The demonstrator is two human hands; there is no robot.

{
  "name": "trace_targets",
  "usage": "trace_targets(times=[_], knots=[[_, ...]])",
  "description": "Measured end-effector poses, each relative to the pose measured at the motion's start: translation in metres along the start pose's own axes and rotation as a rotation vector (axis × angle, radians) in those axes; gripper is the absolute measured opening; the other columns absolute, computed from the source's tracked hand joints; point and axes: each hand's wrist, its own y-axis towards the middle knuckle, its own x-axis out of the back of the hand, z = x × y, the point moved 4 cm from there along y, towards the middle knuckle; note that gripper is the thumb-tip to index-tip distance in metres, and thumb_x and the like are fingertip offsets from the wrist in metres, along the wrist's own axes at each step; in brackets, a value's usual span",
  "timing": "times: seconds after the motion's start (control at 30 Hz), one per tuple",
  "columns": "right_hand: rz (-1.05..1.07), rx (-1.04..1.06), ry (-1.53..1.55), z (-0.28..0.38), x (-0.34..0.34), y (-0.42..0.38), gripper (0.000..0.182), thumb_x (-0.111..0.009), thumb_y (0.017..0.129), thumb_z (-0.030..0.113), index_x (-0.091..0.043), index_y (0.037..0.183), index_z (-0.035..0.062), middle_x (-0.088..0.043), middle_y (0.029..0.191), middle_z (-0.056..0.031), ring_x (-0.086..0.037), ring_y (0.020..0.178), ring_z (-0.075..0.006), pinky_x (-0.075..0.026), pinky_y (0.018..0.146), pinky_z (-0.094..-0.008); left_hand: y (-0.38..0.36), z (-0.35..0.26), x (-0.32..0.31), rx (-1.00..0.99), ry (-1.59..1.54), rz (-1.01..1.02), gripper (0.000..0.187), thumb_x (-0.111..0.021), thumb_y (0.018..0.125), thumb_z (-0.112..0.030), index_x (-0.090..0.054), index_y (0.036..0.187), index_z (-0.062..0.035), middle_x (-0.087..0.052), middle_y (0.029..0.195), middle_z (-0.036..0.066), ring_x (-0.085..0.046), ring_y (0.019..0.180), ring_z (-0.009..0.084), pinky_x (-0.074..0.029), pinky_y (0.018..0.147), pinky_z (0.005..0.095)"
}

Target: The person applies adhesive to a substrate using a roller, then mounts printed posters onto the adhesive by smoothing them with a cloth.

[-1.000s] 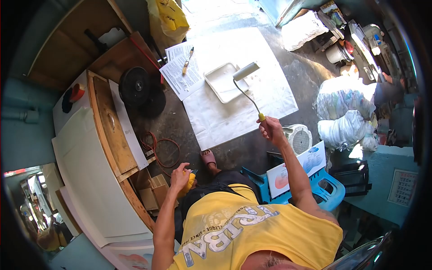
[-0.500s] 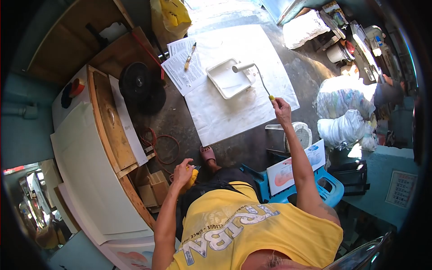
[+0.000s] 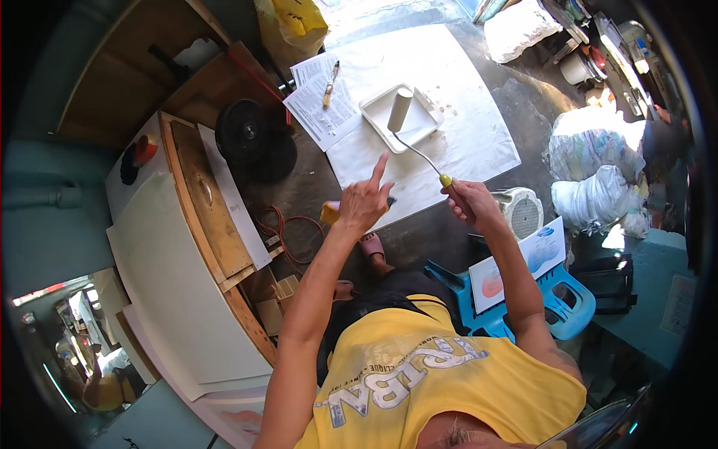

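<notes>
My right hand (image 3: 476, 203) is closed round the yellow-green grip of a paint roller (image 3: 401, 111). The roller's pale sleeve stands tilted over the white paint tray (image 3: 384, 140), overlapping its near side in this view. My left hand (image 3: 364, 203) is in front of the tray, index finger pointing forward. It holds a yellow object with a dark end (image 3: 329, 212); yellow shows on one side of the fingers and the dark end on the other, its kind hidden by the hand. Under the tray lies a white sheet (image 3: 471, 142).
Printed papers (image 3: 320, 120) with a paintbrush (image 3: 329, 88) on them lie left of the tray. A blue stool (image 3: 565, 303) bears a printed board (image 3: 516, 266). A white-fronted cabinet (image 3: 179, 277), a black round object (image 3: 241, 131) and a red cord (image 3: 280, 224) are at left; bundled bags (image 3: 594, 198) lie at right.
My left hand has risen forward and right with the yellow object, index finger now extended. My right hand has drawn the roller nearer, its sleeve turned from sideways to more upright.
</notes>
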Motion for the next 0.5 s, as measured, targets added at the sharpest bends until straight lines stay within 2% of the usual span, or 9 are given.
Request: trace_targets(times=[0.13,0.27,0.5], knots=[[0.06,-0.08,0.127,-0.006,-0.012,-0.013,0.037,-0.053,0.107,0.031,-0.065,0.108,-0.0044,-0.06,0.069,-0.0002,-0.052,0.05,-0.0044,-0.041,0.042,-0.0173,0.054,-0.014,0.009,-0.064,0.114,-0.004,0.076,-0.06,0.099,-0.032,-0.018,0.162,-0.0217,-0.066,0.066,0.02,-0.067,0.064,0.0443,-0.052,0.062,0.055],[0.106,-0.119,0.26,-0.012,-0.012,-0.016,0.039,-0.054,0.107,0.032,-0.064,0.11,-0.0057,-0.061,0.071,-0.0009,-0.052,0.05,-0.0045,-0.042,0.042,-0.0171,0.076,-0.018,-0.003,-0.113,0.245,0.113,0.079,-0.054,0.102,-0.041,-0.008,0.163,-0.0221,-0.069,0.07,0.02,-0.068,0.065,0.0441,-0.053,0.062,0.0561],[0.124,-0.151,0.31,-0.022,-0.009,-0.014,0.04,-0.055,0.106,0.034,-0.065,0.11,-0.0044,-0.062,0.072,-0.0011,-0.053,0.05,-0.0043,-0.042,0.042,-0.017,0.094,-0.02,-0.017,-0.108,0.366,0.181,0.078,-0.051,0.103,-0.044,-0.008,0.163,-0.0223,-0.069,0.071,0.019,-0.069,0.066,0.0429,-0.053,0.062,0.0549]])
